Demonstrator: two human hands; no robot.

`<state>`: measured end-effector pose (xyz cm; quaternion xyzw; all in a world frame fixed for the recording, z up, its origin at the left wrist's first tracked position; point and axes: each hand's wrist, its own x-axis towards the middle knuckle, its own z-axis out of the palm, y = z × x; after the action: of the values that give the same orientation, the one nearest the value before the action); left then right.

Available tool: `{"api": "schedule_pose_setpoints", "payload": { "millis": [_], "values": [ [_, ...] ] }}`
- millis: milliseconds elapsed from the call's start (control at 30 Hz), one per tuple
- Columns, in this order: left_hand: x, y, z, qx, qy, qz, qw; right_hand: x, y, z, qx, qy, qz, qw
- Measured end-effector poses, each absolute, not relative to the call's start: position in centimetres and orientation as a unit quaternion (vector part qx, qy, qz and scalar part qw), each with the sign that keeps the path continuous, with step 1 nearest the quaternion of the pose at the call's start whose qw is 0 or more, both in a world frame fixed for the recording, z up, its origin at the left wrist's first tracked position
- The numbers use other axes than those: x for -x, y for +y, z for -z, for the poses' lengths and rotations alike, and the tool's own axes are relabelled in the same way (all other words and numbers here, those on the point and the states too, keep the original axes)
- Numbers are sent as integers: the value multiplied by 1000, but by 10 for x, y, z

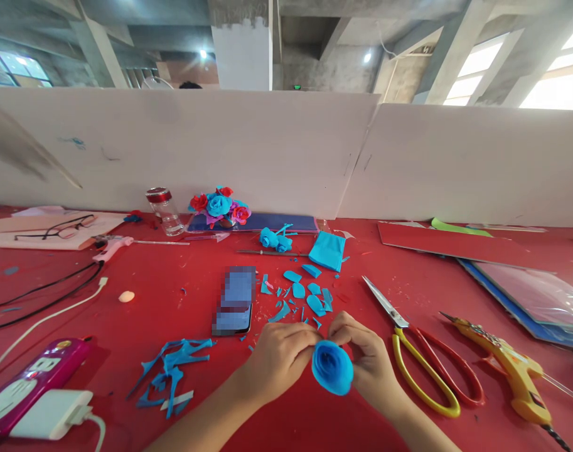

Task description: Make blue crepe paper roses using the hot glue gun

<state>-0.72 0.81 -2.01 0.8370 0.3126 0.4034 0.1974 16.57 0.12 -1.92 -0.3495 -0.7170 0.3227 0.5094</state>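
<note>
Near the front of the red table, a round blue paper flower (pixel 332 368) with curled, layered petals is held between my two hands. My left hand (pixel 286 355) is closed, its fingertips pinching the flower's upper left edge. On the other side my right hand (pixel 361 351) is closed too, with bent fingers at the upper right rim; the thumb is partly hidden behind the petals. Just beyond my fingers lie cut blue petals (pixel 315 306) and small scraps. Further back are a folded blue paper square (pixel 327 251) and small blue flowers (pixel 275 238) on stems.
Scissors (pixel 399 320) and a yellow glue gun (pixel 503 358) lie to the right. A phone (pixel 234 301) and blue offcuts (pixel 173 370) are left of my hands. A power strip (pixel 36 383), glass jar (pixel 166 210), eyeglasses (pixel 55 229) and flower arrangement (pixel 219 206) stand or lie further left and back.
</note>
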Motion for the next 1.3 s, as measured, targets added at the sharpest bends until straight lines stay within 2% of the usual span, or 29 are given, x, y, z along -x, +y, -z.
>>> {"api": "schedule_pose_setpoints", "payload": {
  "millis": [500,867,1300],
  "values": [
    [8,4,17,-872,301,-361,136,-166,1,17,358,-722,-326,495],
    [6,6,15,-869,308,-350,167,-167,0,18,369,-709,-338,497],
    [7,6,17,-842,309,-414,156,-166,-2,15,357,-704,-336,514]
  ]
}}
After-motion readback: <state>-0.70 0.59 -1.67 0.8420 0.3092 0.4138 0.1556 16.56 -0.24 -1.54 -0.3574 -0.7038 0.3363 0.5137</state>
